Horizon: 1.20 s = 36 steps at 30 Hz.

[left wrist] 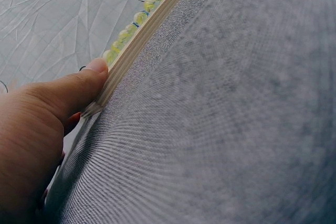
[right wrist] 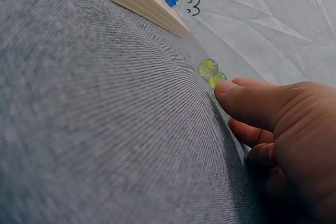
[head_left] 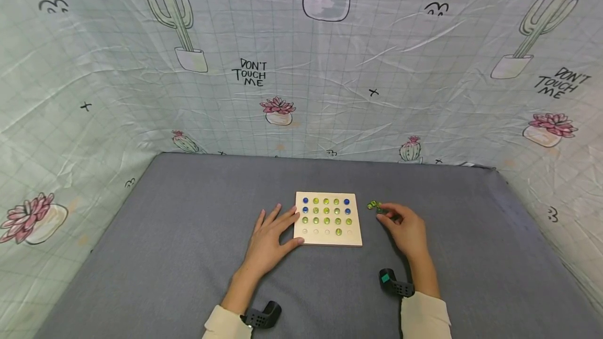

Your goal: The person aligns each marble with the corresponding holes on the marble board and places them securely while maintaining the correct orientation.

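A square wooden board (head_left: 328,239) lies on the cloth, its hollows holding rows of yellow-green glass marbles with several blue marbles (head_left: 347,201) at the sides. In the front row one yellow-green marble (head_left: 338,232) sits among bare hollows. My left hand (head_left: 267,247) rests at the board's left side, fingers spread along the edge and thumb (left wrist: 94,69) at the front corner. Right of the board, my right hand (head_left: 409,232) pinches a yellow-green marble (head_left: 379,210) between thumb and forefinger, partly hidden by them. Loose marbles (right wrist: 208,67) lie right beside its fingertips.
Grey cloth (head_left: 188,213) covers the table under everything. A pale curtain (head_left: 325,77) printed with cacti hangs along the back and both sides. Each wrist wears a black camera band, one of them (head_left: 397,284) on the right.
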Motion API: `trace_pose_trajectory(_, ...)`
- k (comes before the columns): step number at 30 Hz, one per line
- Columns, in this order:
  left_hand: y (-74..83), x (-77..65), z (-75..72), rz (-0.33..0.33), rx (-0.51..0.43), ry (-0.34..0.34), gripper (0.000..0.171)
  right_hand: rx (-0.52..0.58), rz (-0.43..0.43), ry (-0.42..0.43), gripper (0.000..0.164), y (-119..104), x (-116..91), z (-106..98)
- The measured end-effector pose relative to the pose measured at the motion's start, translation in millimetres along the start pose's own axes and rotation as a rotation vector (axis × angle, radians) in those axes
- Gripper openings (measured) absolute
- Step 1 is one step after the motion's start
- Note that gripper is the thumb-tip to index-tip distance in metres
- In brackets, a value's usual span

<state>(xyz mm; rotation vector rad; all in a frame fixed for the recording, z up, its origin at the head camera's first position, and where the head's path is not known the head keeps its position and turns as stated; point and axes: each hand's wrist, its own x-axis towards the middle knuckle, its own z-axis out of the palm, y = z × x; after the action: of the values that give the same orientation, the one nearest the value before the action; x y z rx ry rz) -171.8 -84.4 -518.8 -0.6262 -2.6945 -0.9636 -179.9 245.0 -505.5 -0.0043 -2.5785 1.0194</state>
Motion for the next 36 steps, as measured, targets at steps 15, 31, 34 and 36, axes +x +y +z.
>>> trace_pose_trajectory(15, 1.4, -1.9, 0.2, -0.002, -0.003, 0.003, 0.065, -0.026, 0.046, -0.052, 0.019, 0.1, -0.2, -0.8)
trace_pose_trajectory(31, 2.9, -3.6, 1.2, -0.015, 0.000, -0.001, 0.065, -0.009, 0.105, -0.084, 0.018, -2.8, -0.7, -2.8)
trace_pose_trajectory(34, 3.1, -4.1, 1.4, -0.013, 0.005, -0.002, 0.065, 0.009, 0.107, -0.081, 0.019, -5.4, -0.6, -2.7)
trace_pose_trajectory(36, 3.2, -4.2, 1.5, -0.012, 0.007, 0.000, 0.065, 0.023, 0.102, -0.080, 0.020, -8.4, -0.4, -2.2)
